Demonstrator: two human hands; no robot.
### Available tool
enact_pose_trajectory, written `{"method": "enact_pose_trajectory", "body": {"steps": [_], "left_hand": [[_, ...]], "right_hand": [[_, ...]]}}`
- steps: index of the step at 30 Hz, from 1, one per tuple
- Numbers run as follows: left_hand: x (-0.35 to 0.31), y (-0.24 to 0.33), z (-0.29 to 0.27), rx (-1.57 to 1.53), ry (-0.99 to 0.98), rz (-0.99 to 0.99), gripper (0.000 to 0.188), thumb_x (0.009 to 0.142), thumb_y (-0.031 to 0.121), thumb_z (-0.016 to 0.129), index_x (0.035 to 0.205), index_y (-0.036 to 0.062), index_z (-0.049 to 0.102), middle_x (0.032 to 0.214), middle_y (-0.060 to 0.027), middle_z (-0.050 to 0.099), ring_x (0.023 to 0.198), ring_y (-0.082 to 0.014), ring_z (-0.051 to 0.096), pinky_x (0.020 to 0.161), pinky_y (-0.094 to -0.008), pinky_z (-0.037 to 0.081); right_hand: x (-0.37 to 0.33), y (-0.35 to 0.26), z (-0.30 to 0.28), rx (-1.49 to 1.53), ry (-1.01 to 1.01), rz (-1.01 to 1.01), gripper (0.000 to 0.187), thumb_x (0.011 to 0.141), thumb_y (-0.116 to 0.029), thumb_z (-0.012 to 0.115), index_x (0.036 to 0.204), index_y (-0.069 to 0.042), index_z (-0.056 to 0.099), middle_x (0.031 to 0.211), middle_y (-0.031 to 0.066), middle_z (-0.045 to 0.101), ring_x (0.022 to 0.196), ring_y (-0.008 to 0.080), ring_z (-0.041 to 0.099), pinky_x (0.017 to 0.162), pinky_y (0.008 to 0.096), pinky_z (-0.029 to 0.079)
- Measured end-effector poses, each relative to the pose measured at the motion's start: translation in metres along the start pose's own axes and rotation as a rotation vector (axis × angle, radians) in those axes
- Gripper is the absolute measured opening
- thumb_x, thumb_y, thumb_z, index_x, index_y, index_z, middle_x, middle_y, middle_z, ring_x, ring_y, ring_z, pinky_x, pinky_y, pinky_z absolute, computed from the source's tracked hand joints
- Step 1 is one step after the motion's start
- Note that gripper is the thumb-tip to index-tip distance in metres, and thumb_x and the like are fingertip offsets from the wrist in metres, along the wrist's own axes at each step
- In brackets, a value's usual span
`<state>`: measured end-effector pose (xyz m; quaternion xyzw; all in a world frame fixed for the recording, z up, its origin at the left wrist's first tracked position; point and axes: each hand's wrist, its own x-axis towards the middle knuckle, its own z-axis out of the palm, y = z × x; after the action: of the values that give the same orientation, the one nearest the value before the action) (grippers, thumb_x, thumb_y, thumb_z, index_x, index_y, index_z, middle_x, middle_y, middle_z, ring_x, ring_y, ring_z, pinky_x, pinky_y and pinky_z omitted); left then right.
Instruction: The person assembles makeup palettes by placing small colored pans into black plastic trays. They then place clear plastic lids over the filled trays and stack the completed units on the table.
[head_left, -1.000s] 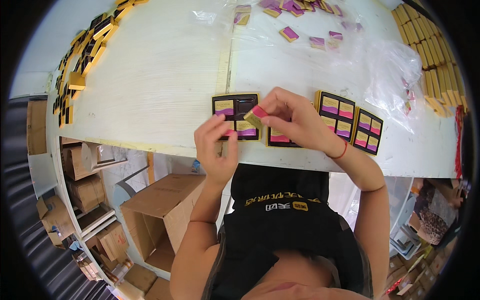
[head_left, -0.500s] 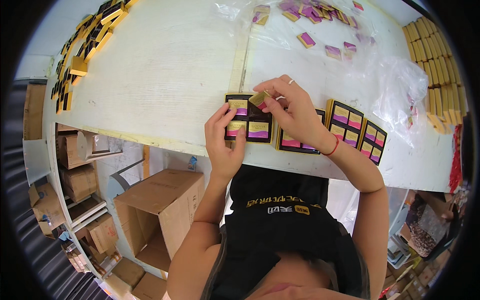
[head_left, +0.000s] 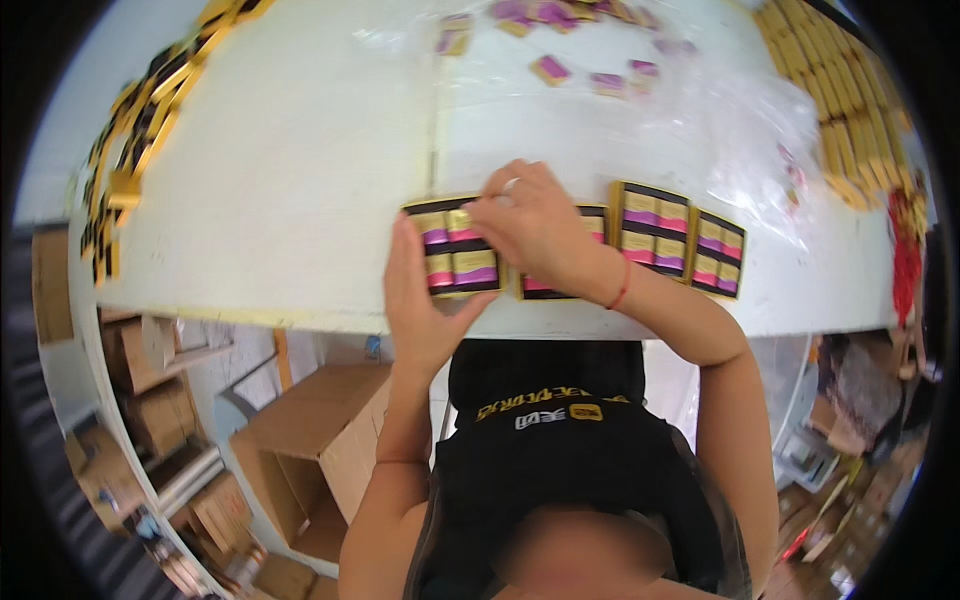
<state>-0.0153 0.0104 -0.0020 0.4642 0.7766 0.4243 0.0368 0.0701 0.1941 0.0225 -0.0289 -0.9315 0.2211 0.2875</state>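
Note:
My left hand (head_left: 422, 310) steadies a small black chocolate box (head_left: 463, 291) with a gold edge, fingers along its left side and thumb at its near edge. Four compartments hold wrapped chocolates in gold with pink or purple. At the far right compartment, the pinched fingers of my right hand (head_left: 540, 225) are on a gold-and-pink wrapped chocolate (head_left: 464, 226), which lies in the box. Just right of it, a second chocolate box (head_left: 537, 295) is partly hidden under my right hand. Two more filled boxes, a third (head_left: 655, 229) and a fourth (head_left: 718, 256), stand further right.
Loose wrapped chocolates (head_left: 550, 69) lie at the far side near a crumpled clear plastic bag (head_left: 765, 130). Gold boxes (head_left: 850, 130) are stacked far right, and black-and-gold box parts (head_left: 150, 110) at far left. A cardboard carton (head_left: 310, 430) stands below the table's front edge.
The chocolate in my right fingers has come down into the far right compartment, which was vacant. My left fingers have moved from atop the chocolates to the box's left side. The whole view has shifted.

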Motion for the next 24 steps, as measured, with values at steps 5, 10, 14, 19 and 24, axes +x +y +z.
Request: {"method": "enact_pose_trajectory", "body": {"steps": [5,10,14,19,24], "left_hand": [[-0.003,0.003,0.002,-0.077,-0.006,-0.068,0.106,0.066,0.023,0.090,0.150,-0.0009,0.029,0.154,-0.0244,0.031,0.141,-0.0388,0.034,0.115,-0.0439,0.029],[-0.004,0.000,0.008,-0.004,0.054,-0.001,0.092,0.073,0.014,0.082,0.149,0.0001,0.033,0.155,-0.0206,0.032,0.143,-0.0355,0.032,0.116,-0.0443,0.027],[-0.026,-0.003,0.003,0.021,0.378,0.202,0.039,0.091,0.009,0.059,0.126,-0.0065,0.055,0.128,-0.0223,0.057,0.119,-0.0338,0.055,0.106,-0.0438,0.040],[-0.042,0.040,0.026,-0.279,0.251,0.323,0.023,0.095,0.011,0.050,0.090,-0.0076,0.063,0.089,-0.0186,0.064,0.085,-0.0290,0.062,0.081,-0.0375,0.051],[-0.037,0.093,0.066,-0.434,0.050,0.395,0.021,0.094,0.009,0.049,0.083,-0.0045,0.058,0.081,-0.0158,0.060,0.079,-0.0256,0.058,0.074,-0.0350,0.049]], "right_hand": [[-0.017,-0.030,-0.016,-0.198,-0.147,0.011,0.027,0.082,-0.019,0.067,0.100,-0.001,0.067,0.125,0.0119,0.057,0.121,0.0281,0.050,0.099,0.0420,0.038],[-0.085,-0.048,-0.081,0.223,0.206,0.027,0.032,0.085,-0.031,0.071,0.106,-0.007,0.067,0.136,0.0136,0.052,0.129,0.0318,0.046,0.103,0.0455,0.036],[-0.240,-0.029,-0.156,-0.315,1.167,0.529,0.033,0.102,-0.020,0.044,0.119,0.004,0.060,0.132,0.0225,0.051,0.105,0.0283,0.056,0.086,0.0423,0.049],[-0.536,-0.009,-0.163,-0.115,1.417,1.587,0.029,0.101,-0.023,0.049,0.117,-0.004,0.062,0.120,0.0088,0.064,0.108,0.0160,0.057,0.084,0.0315,0.048],[-0.718,-0.015,-0.008,1.173,1.511,1.912,0.028,0.091,-0.024,0.065,0.106,-0.001,0.062,0.099,0.0129,0.064,0.091,0.0257,0.063,0.082,0.0376,0.055]]}}
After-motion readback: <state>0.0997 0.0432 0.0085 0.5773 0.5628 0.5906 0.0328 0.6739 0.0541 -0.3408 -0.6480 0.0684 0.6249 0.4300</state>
